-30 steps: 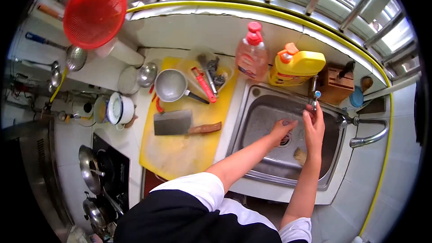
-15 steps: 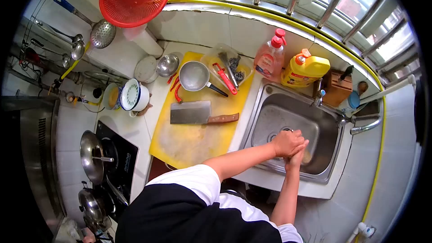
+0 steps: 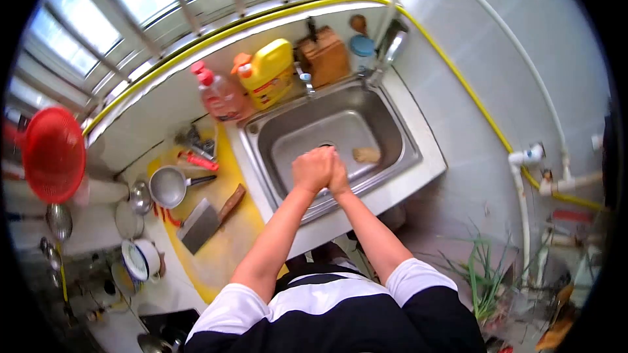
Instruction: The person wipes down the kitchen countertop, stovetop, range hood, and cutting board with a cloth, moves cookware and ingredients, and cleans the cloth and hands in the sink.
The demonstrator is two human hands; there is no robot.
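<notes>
My left hand (image 3: 313, 168) and my right hand (image 3: 337, 174) are pressed together over the near part of the metal sink (image 3: 275, 186). Both are closed, with the fingers folded against each other. Whatever may lie between them is hidden. A small tan lump (image 3: 366, 155), too blurred to name, rests on the sink floor to the right of my hands. Behind the sink stands a small tap (image 3: 306, 82), and a larger faucet (image 3: 386, 59) rises at its back right corner.
Left of the sink, a cleaver (image 3: 212, 217), a small saucepan (image 3: 169, 187) and a red-handled peeler (image 3: 198, 161) lie on a yellow cutting board (image 3: 245, 238). A pink soap bottle (image 3: 219, 98), yellow detergent jug (image 3: 267, 75) and wooden knife block (image 3: 325, 59) line the wall.
The view has swung right, so the sink now sits mid-frame and the cutting board lies further left. My hands stay closed together over the sink; the tan lump shows more plainly.
</notes>
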